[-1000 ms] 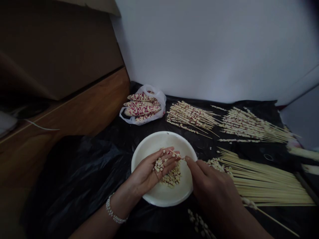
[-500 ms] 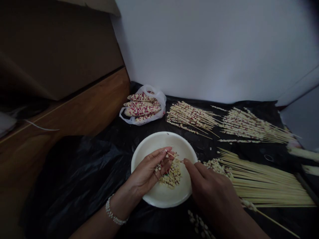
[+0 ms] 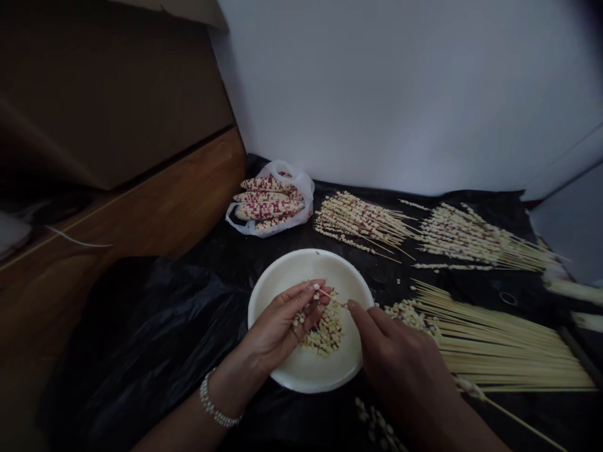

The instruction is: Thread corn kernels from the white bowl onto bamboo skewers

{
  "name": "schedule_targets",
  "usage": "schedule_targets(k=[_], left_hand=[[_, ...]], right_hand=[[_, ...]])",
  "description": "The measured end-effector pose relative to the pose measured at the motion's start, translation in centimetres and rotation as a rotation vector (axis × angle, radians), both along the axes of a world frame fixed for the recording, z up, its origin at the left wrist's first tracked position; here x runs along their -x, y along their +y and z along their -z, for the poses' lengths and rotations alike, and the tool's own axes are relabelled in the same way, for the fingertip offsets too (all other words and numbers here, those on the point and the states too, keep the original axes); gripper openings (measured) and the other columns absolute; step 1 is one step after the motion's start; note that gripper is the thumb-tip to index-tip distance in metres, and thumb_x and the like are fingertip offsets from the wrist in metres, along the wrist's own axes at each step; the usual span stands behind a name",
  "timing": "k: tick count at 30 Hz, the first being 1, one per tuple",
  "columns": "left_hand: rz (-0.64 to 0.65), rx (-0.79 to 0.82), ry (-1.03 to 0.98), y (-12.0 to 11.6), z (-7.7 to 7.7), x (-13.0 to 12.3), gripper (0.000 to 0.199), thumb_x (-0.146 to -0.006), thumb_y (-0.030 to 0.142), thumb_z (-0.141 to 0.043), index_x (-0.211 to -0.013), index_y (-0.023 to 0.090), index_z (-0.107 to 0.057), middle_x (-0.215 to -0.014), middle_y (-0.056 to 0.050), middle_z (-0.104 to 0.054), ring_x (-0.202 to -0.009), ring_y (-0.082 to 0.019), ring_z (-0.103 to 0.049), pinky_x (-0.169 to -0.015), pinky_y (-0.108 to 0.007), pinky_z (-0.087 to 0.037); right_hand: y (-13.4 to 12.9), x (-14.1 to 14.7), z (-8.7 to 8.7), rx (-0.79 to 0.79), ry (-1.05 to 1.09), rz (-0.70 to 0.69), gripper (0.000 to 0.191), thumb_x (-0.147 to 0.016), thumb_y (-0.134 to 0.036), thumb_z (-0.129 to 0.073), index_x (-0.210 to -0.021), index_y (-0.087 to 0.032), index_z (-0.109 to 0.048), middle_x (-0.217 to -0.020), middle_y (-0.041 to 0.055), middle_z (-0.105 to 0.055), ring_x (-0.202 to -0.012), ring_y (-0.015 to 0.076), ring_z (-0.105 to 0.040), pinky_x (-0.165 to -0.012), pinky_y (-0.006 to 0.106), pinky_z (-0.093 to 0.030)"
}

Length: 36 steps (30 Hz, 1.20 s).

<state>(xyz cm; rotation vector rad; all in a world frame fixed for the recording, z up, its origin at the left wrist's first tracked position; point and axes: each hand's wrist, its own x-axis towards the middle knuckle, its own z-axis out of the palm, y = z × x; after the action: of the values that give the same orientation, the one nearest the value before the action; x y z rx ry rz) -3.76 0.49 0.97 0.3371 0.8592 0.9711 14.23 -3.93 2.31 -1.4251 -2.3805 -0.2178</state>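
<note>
Over a white bowl [image 3: 308, 379], my left hand [image 3: 277, 323] pinches a pale corn kernel [image 3: 316, 288] between thumb and fingertips. More loose kernels lie in its curled palm. My right hand [image 3: 400, 351] is closed around a thin wooden skewer [image 3: 330, 295], whose tip points left at the pinched kernel. Whether the tip has pierced that kernel is too small to tell. Loose corn kernels [image 3: 326, 342] form a heap in the bowl beneath the hands, and the left hand covers part of them.
A plastic bag [image 3: 306, 188] holds speckled corn cobs [image 3: 268, 209]. Two piles of kernel-threaded skewers [image 3: 362, 220] lie by the wall. Bare skewers [image 3: 509, 345] spread out right of my right hand, near more threaded kernels [image 3: 414, 317]. Black plastic sheeting [image 3: 155, 333] covers the surface.
The left fingertips have shifted slightly, and the pinched kernel shows more plainly at the skewer's tip. My right hand and the bowl stay almost where they were.
</note>
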Motion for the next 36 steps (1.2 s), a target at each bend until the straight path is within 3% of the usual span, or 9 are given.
schedule_targets(k=[7,20,36], left_hand=[[-0.002,0.011,-0.013,0.1,0.3,0.2,0.014,-0.074,0.013,-0.071,-0.088,0.013,-0.070,-0.082,-0.003,-0.070,-0.073,-0.007,-0.065,-0.071,-0.015,-0.053],[-0.011,0.015,0.069,0.0,-0.4,0.0,0.013,-0.073,0.012,-0.071,-0.086,0.013,-0.072,-0.079,-0.002,-0.070,-0.070,-0.005,-0.064,-0.069,-0.013,-0.050],[0.098,0.040,0.054,0.0,-0.6,0.3,0.009,-0.075,0.015,-0.070,-0.084,0.014,-0.072,-0.080,-0.002,-0.070,-0.070,-0.006,-0.062,-0.072,-0.014,-0.049]], right_hand=[[0.1,-0.1,-0.2,-0.035,-0.016,-0.023,0.039,-0.077,-0.004,-0.043,-0.111,-0.008,-0.061,-0.069,0.0047,-0.061,-0.050,0.0112,-0.054,-0.045,0.023,-0.037],[-0.3,-0.2,-0.9,-0.083,-0.056,-0.014,0.041,-0.075,-0.005,-0.046,-0.113,-0.008,-0.060,-0.071,0.0038,-0.062,-0.050,0.0147,-0.056,-0.044,0.028,-0.036],[-0.3,0.0,-1.0,-0.175,-0.094,-0.054,0.041,-0.075,-0.005,-0.045,-0.113,-0.006,-0.060,-0.072,0.0061,-0.063,-0.052,0.0124,-0.053,-0.048,0.026,-0.036]])
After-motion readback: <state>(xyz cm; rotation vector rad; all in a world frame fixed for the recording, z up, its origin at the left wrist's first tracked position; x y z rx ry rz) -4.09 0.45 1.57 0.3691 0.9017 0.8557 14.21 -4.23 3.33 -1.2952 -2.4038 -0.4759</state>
